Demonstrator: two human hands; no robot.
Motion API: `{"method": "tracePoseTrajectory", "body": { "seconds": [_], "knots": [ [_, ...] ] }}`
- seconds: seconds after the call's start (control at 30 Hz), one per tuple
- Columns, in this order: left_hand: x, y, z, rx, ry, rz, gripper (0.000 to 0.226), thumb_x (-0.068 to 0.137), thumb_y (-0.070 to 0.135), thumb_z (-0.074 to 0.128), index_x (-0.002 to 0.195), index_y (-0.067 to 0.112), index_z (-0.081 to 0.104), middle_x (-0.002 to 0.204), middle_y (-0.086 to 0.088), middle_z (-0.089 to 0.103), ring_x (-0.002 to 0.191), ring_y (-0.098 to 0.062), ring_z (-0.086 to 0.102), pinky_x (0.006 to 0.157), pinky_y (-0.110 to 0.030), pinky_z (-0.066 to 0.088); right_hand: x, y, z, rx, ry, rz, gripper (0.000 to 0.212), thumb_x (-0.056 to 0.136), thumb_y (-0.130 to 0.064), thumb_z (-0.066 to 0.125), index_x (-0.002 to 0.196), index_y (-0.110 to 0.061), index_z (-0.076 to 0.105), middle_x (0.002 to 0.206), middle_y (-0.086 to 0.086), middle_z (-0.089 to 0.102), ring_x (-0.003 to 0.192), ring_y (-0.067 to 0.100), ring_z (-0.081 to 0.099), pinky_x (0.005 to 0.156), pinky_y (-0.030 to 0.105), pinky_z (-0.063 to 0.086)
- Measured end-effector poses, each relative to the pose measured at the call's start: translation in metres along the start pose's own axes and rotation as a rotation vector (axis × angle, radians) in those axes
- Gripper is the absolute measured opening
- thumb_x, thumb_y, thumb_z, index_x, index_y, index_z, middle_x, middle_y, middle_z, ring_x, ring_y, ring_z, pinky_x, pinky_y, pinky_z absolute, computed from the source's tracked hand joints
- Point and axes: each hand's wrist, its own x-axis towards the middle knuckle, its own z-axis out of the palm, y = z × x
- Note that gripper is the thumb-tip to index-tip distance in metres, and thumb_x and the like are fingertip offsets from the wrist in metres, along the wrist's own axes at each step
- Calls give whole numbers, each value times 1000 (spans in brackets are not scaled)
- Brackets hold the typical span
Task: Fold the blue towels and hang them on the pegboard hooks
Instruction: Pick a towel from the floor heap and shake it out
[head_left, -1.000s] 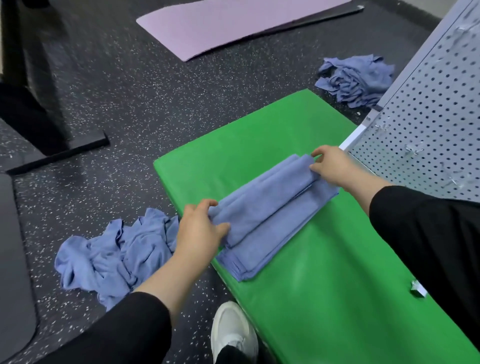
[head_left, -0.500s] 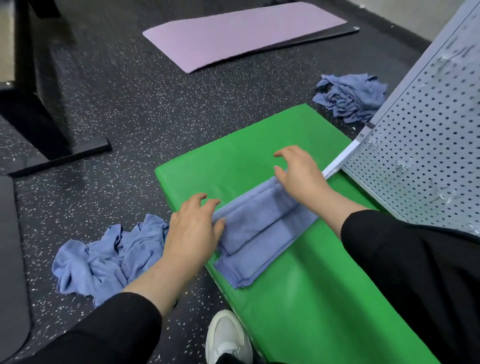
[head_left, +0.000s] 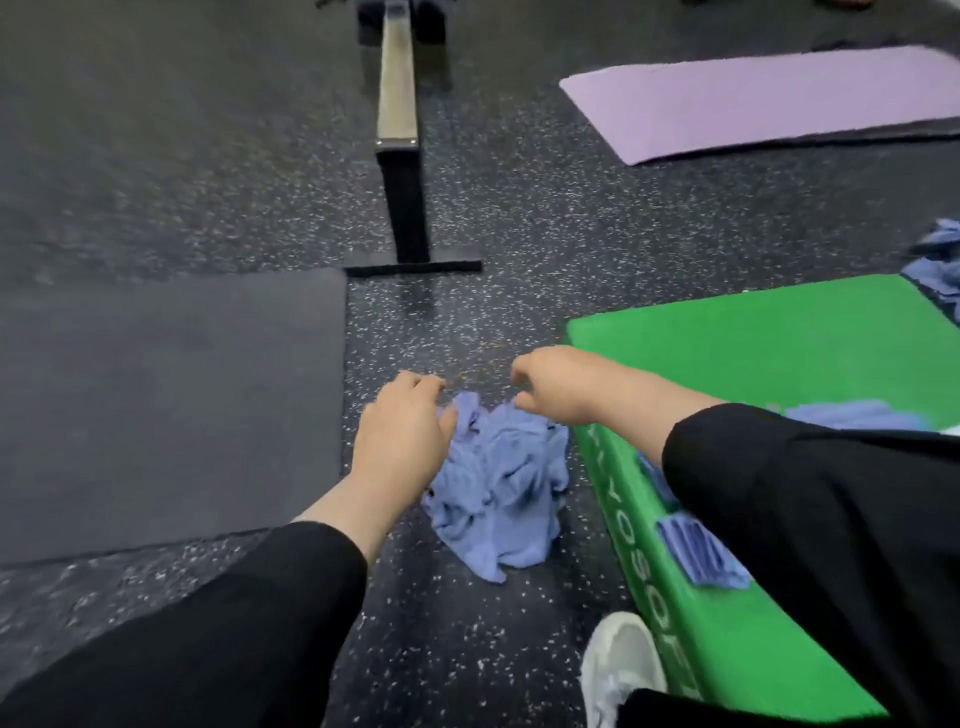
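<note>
We look down on the speckled dark floor (head_left: 519, 249), and well to the left of both hands lies a dark mat (head_left: 171, 405). Far beyond the hands stretches a lilac mat (head_left: 779, 98), with a black post on a flat foot (head_left: 402, 208) standing ahead of us. Just to the right of the right hand sits the green counter (head_left: 753, 353), and a folded blue towel (head_left: 701, 556) lies on it, mostly hidden under the right sleeve. Directly below and between the hands, a crumpled blue towel (head_left: 498, 483) is heaped on the floor, just beside the counter's wall. Our left hand (head_left: 402, 441) hovers at the heap's left edge, grip apart, fingers loosely curled. Our right hand (head_left: 563, 387) hangs over the heap's top; whether its grip pinches cloth, we cannot tell. A white shoe (head_left: 621, 662) shows near us.
</note>
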Motion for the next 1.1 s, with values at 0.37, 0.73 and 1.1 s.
{"method": "tracePoseTrajectory", "body": {
  "seconds": [0.37,0.73,1.1],
  "knots": [
    [-29,-122,50,11,-126,-119,30,99,34,51,120,14,60,116,-7,60,103,-31,58,82,-42,49,82,-49,179,121,-79,103,27,97,-27,61,112,-5,58,110,17,67,105,34,63,72,37,41],
    [-17,-120,79,-89,-183,-143,32,99,30,48,123,14,60,113,-5,59,103,-30,57,86,-44,48,110,-58,236,-10,52,280,12,91,-21,59,102,-16,63,112,7,59,111,32,57,83,41,46],
    [-27,-82,-21,-372,-3,-251,41,101,34,52,140,21,50,125,-4,56,107,-26,57,92,-42,48,50,-96,43,930,384,202,25,92,-12,56,69,-14,45,65,-1,43,59,15,35,47,22,28]
  ]
}}
